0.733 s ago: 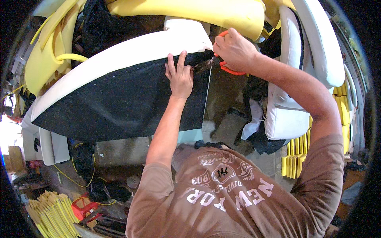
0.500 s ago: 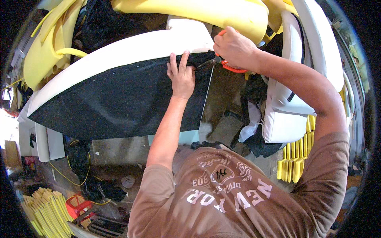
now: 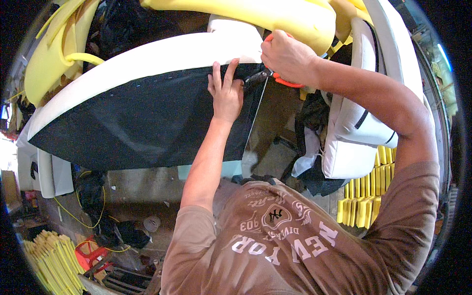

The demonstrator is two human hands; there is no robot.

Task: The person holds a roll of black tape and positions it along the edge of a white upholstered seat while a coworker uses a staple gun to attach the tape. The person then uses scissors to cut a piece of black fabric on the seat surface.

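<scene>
A long white padded cushion (image 3: 147,56) lies across the view with black fabric (image 3: 137,120) stretched over its near face. My left hand (image 3: 226,91) presses flat on the black fabric near its right end, fingers spread. My right hand (image 3: 287,56) is closed around a tool with orange handles (image 3: 285,81), whose dark metal tip (image 3: 256,77) meets the fabric's upper right corner, just beside my left fingers.
Yellow foam pieces (image 3: 265,12) pile up behind the cushion. A white upholstered seat part (image 3: 354,132) stands at the right, with yellow foam strips (image 3: 364,206) below it. Cables, a red object (image 3: 91,253) and more yellow strips (image 3: 49,260) lie on the floor at lower left.
Both hands stay at the fabric's right end; the view has shifted a little. The tool tip remains at the corner.
</scene>
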